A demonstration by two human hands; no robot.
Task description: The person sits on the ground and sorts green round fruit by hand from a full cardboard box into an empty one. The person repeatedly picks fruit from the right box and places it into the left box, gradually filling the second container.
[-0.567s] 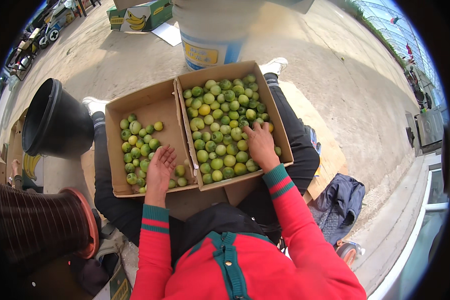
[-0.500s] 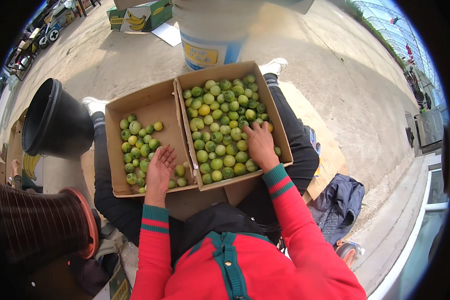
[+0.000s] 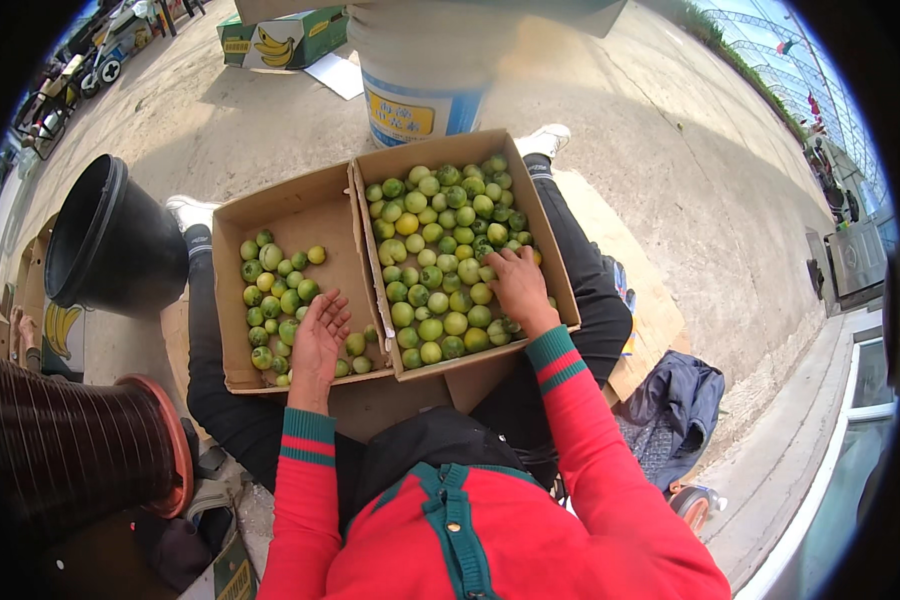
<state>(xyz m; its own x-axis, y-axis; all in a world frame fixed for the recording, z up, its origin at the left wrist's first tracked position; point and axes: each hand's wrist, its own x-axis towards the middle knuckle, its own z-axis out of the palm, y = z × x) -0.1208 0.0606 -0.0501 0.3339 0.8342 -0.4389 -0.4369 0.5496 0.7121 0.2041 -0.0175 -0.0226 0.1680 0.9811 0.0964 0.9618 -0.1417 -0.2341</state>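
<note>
Two joined cardboard trays lie across my lap. The right tray (image 3: 565, 290) is nearly covered with small round green fruits (image 3: 430, 277), some of them yellowish. Among these, at the tray's right side, my right hand (image 3: 520, 288) reaches down with bent fingers; its fingertips are partly hidden, so what they grip is not plain. My left hand (image 3: 322, 335) hovers over the near right part of the left tray (image 3: 310, 215), palm turned inward, fingers loosely curved and nothing held. Fewer fruits (image 3: 289, 301) lie there, mostly along the left and near sides.
A black bucket (image 3: 110, 235) is at the left, near a large brown spool (image 3: 80, 435) with a reddish rim. Beyond the trays stands a big white-and-blue tub (image 3: 420, 85). A banana carton (image 3: 285, 40) sits farther back. Dark clothing (image 3: 670, 410) lies at the right.
The view has shifted slightly. Both hands keep nearly the same places over the trays, and the fruits look little changed.
</note>
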